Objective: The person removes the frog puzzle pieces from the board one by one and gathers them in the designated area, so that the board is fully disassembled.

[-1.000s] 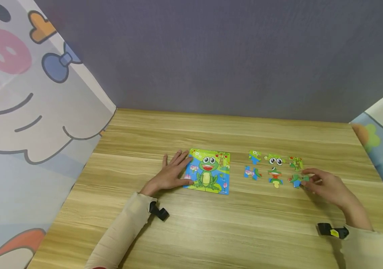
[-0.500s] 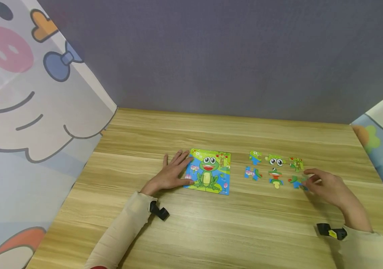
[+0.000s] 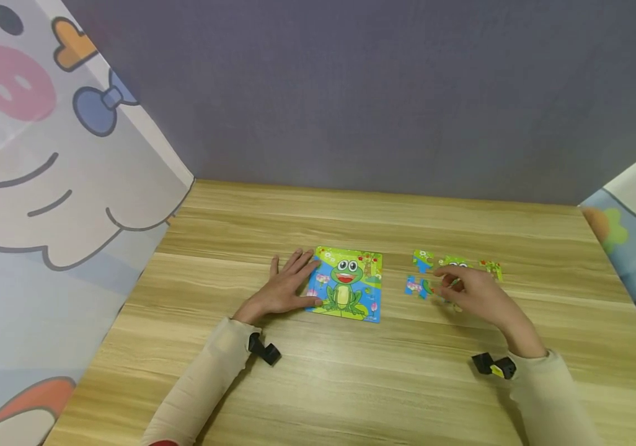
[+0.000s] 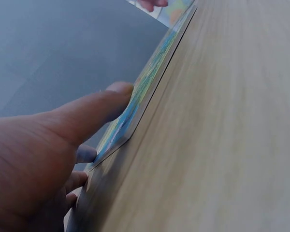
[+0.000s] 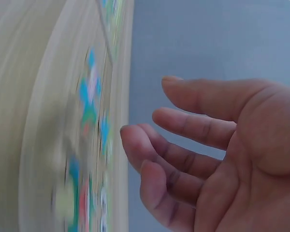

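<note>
A square frog puzzle board lies on the table. My left hand rests at its left edge, fingers spread and fairly straight; in the left wrist view the thumb lies on the board's edge. My right hand hovers over a group of loose jigsaw pieces, fingers relaxed, and the right wrist view shows nothing between them. Beside its fingertips lies a flower piece, with a blue and green piece behind it. The eyes piece and the red-dotted piece are partly covered; other pieces are hidden.
The wooden table runs back to a grey-blue panel. Cartoon-printed walls stand on the left and right. Black wrist cameras sit on both sleeves.
My right hand has left the rightmost lower piece and moved left over the middle of the loose pieces. The left hand and the board have stayed put.
</note>
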